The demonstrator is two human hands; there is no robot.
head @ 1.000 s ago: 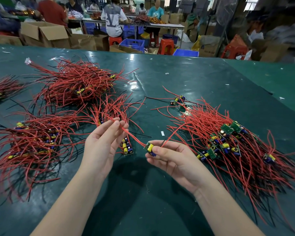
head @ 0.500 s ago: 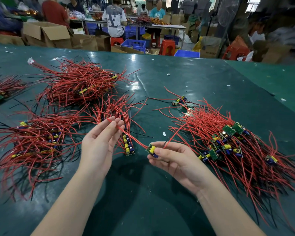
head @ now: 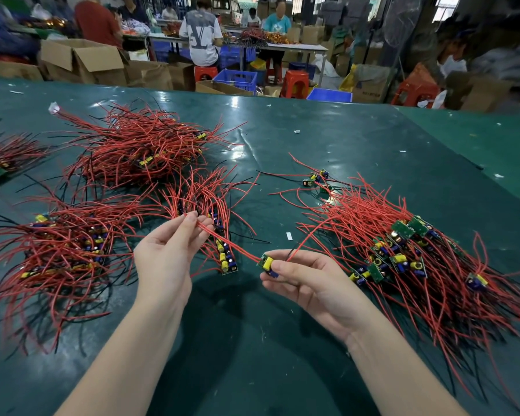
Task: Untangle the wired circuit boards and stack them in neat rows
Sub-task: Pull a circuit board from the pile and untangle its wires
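My right hand (head: 306, 280) pinches a small circuit board (head: 266, 263) with a yellow part, held above the green table (head: 312, 139). A red wire (head: 231, 246) runs from that board up to my left hand (head: 168, 250), whose fingertips pinch it. Just behind the wire lies a short neat row of boards (head: 225, 256) with red wires fanning away. A big tangled heap of boards and wires (head: 403, 250) lies at the right. Sorted heaps lie at the left (head: 66, 250) and far left-centre (head: 138, 151).
A couple of loose boards (head: 315, 178) lie beyond the right heap. Another wire bundle (head: 0, 157) sits at the far left edge. A second green table (head: 493, 139) adjoins on the right. Beyond the far edge are cardboard boxes (head: 81, 60), stools, crates and seated people.
My left hand has slid a little further along the red wire, away from the board. My right hand keeps the board in nearly the same place.
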